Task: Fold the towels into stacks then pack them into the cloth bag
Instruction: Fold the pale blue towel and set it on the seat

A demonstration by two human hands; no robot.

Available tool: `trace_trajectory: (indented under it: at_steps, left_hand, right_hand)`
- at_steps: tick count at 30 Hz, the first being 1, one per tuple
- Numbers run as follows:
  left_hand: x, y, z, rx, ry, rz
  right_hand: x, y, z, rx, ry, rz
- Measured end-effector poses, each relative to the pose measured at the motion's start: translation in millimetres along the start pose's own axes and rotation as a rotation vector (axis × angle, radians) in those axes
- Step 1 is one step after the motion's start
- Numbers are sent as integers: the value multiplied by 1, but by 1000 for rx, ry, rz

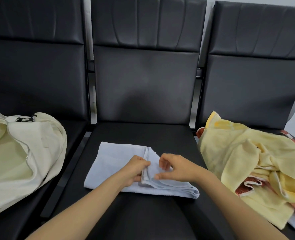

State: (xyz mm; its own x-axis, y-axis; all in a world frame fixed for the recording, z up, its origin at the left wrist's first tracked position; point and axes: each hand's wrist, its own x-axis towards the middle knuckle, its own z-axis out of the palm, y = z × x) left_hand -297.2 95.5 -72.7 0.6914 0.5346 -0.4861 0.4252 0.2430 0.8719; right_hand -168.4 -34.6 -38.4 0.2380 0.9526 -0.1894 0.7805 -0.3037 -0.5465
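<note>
While the light blue towel is lying partly folded at the centre of the middle seat, both hands are working on its upper layer in the head view. The left hand is gripping the flap's doubled edge, its fingers curled round the cloth. The right hand, just beside it toward 3 o'clock, is pinching the same flap between thumb and curled fingers. The two hands are sitting close together but not touching. At 9 o'clock from the towel, the cream cloth bag is slumping open on the neighbouring seat. At 3 o'clock, a yellow towel is sprawling unfolded over an orange towel on the other seat, well apart from the bag.
</note>
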Motion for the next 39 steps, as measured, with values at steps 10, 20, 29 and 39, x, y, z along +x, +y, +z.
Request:
trace_trajectory:
  at_steps: [10,20,29,39]
  left_hand:
    - [-21,34,-11,-249,-113,158]
    - [16,3,-101,555,288,13]
    - [10,0,-127,947,368,-243]
    - [5,3,-140,570,361,83]
  right_hand:
    - [2,15,-24,56,296,180]
    - [11,31,-4,-223,345,280]
    - [38,25,42,-345,-42,320]
    - [41,26,40,-328,-27,234]
